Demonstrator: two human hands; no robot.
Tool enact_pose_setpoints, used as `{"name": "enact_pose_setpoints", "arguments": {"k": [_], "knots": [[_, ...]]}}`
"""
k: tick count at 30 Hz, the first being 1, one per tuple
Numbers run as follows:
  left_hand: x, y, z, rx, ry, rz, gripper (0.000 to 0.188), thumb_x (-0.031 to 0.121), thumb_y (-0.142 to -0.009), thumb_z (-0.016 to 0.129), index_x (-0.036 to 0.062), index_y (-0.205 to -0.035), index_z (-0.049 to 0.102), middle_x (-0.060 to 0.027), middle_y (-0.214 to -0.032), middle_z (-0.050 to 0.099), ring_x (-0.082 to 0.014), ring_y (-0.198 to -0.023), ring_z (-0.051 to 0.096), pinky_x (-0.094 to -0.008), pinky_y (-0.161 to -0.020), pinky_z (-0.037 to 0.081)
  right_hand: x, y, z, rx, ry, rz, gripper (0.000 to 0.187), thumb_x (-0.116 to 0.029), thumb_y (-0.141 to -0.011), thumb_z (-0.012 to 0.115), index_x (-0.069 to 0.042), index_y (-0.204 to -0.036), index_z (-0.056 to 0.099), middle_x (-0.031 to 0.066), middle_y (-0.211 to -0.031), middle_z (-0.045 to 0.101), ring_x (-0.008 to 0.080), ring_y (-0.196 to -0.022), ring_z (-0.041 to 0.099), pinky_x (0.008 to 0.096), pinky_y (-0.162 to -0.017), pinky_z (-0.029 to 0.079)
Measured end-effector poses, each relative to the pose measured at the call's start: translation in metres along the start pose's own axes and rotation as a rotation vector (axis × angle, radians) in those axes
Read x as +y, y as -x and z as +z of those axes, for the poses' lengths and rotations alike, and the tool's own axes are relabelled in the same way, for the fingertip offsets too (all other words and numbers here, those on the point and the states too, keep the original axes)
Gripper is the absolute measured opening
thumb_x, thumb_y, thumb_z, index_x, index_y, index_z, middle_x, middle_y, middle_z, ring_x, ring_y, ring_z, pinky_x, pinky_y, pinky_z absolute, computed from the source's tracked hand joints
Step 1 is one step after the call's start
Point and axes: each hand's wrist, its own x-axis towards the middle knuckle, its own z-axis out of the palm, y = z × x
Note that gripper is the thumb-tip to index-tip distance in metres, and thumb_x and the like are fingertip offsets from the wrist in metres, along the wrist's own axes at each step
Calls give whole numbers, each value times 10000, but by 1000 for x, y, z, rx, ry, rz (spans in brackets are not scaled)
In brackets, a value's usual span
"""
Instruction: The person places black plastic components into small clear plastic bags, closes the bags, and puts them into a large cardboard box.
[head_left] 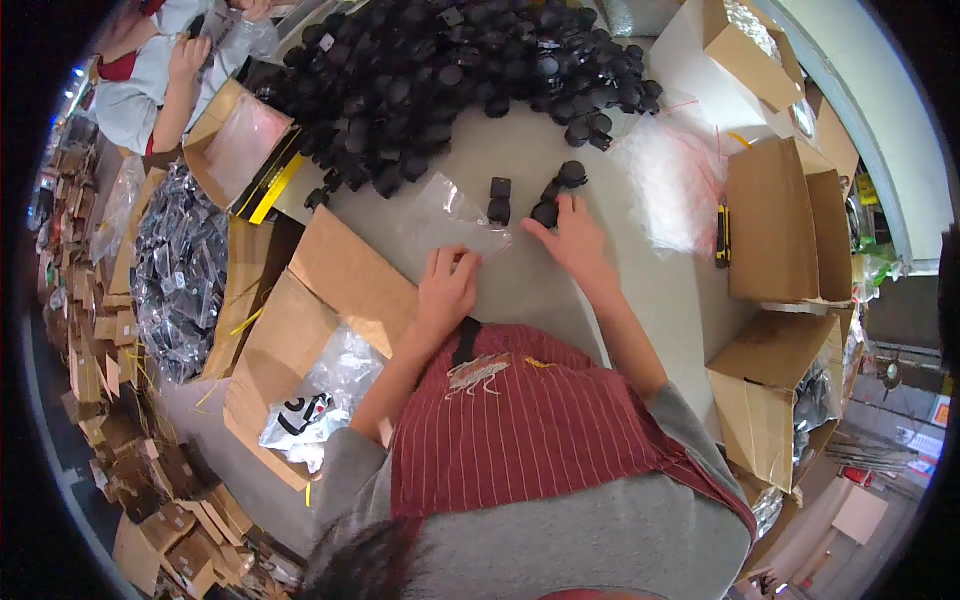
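- Your left hand (447,290) is at the near edge of a clear bag (440,210) lying flat on the table (650,320); its fingers are bent inward, but you cannot tell whether they pinch the plastic.
- Your right hand (578,248) has its thumb spread from its fingers, the fingertips at a black part (545,213).
- Another part (500,200) lies between your hands, just beside the bag.
- Beyond them is the pile (420,80).
- To your right, clear bags (670,190) lie near a cutter (723,232).
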Motion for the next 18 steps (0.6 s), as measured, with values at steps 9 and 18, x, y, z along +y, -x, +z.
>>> {"name": "enact_pose_setpoints", "arguments": {"k": [9, 18], "knots": [[-22, -3, -15, 73, -265, -168, 140, 83, -792, 663, 84, -912, 590, -103, -969, 565, -302, -896, 579, -391, -685, 514, 21, 8, -12, -511, -1489, 231, 441, -141, -803, 658, -26, -1218, 560, 145, -1246, 570, 244, -914, 644, 376, -748, 512], [1, 3, -11, -233, -93, -165, 150, 190, -847, 627, 84, -940, 575, -134, -850, 616, -328, -808, 634, -446, -650, 514, -16, 41, -17, -980, -1883, 278, 371, -138, -833, 665, -42, -1178, 568, 140, -1102, 614, 225, -899, 627, 320, -727, 503]]}}
